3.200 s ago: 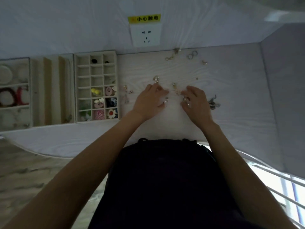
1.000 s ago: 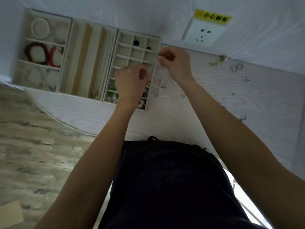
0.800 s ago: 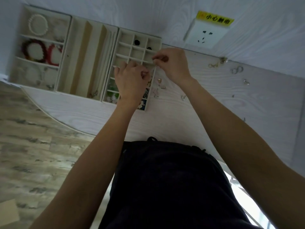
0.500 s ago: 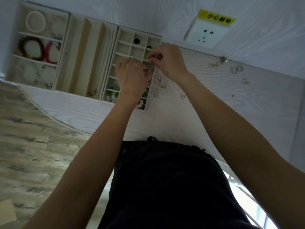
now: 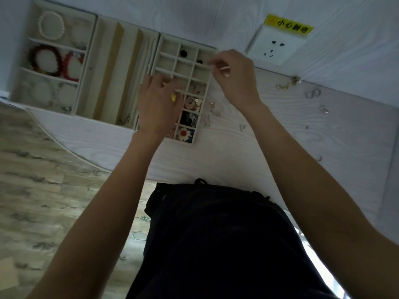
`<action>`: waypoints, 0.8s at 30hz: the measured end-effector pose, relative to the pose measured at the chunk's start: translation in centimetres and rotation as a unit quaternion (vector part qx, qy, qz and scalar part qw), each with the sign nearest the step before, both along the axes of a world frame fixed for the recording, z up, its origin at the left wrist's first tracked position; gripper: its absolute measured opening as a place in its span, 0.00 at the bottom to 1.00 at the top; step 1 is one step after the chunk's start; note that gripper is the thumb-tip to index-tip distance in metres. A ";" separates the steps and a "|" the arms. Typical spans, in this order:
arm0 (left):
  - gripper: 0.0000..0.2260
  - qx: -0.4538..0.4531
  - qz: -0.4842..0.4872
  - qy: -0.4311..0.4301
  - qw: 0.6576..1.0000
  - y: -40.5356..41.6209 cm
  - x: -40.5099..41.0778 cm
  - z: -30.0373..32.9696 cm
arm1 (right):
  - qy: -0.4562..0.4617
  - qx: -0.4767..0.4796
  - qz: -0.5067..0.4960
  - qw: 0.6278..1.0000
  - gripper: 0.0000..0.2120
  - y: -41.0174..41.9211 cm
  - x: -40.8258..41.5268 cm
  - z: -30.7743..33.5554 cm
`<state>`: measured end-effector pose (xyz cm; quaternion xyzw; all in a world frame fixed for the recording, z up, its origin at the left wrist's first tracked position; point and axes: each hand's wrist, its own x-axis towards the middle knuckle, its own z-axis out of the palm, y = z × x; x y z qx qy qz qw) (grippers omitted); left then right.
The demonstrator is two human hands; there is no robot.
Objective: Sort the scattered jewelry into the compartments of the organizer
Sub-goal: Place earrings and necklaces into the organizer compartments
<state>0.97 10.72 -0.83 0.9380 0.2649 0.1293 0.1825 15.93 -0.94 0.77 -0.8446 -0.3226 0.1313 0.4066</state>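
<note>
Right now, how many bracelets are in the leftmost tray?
3 clear: a white bead bracelet in the far compartment, a dark red bracelet and a bright red bracelet side by side in the middle one. The near compartment holds pale pieces, too blurred to count.

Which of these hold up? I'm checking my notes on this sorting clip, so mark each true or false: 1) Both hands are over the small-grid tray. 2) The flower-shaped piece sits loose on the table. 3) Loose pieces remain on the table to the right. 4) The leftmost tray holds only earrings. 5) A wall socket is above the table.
1) True: the left hand and right hand are over the small-grid tray.
2) False: the flower-shaped piece lies in a near-corner compartment of that tray.
3) True: small metal pieces lie scattered on the table.
4) False: the leftmost tray holds bracelets, including a dark beaded bracelet.
5) True: the wall socket sits under a yellow label.
</note>
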 end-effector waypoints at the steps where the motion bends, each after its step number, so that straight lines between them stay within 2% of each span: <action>1: 0.12 0.005 -0.012 0.004 1.000 0.1 0.2 -0.2 | -0.022 -0.027 0.003 0.999 0.09 -0.5 -0.5 -0.5; 6: 0.16 0.049 -0.086 0.078 0.992 -0.2 1.8 -0.3 | -0.188 -0.131 0.068 0.971 0.13 -1.4 -2.6 -2.5; 10: 0.14 0.061 -0.097 0.134 0.984 -0.5 2.3 -0.3 | -0.256 -0.171 0.089 0.947 0.11 -1.4 -2.7 -2.9; 15: 0.13 0.087 -0.104 0.148 0.980 -0.5 2.6 -0.2 | -0.281 -0.194 0.108 0.934 0.10 -0.4 -2.9 -2.5; 19: 0.14 0.069 -0.101 0.103 0.987 -0.5 2.2 -0.4 | -0.252 -0.197 0.093 0.943 0.08 0.1 -3.0 -2.0; 24: 0.13 0.107 -0.108 0.100 0.983 -0.8 2.0 -1.3 | -0.239 -0.230 0.077 0.940 0.12 -0.8 -4.1 -2.9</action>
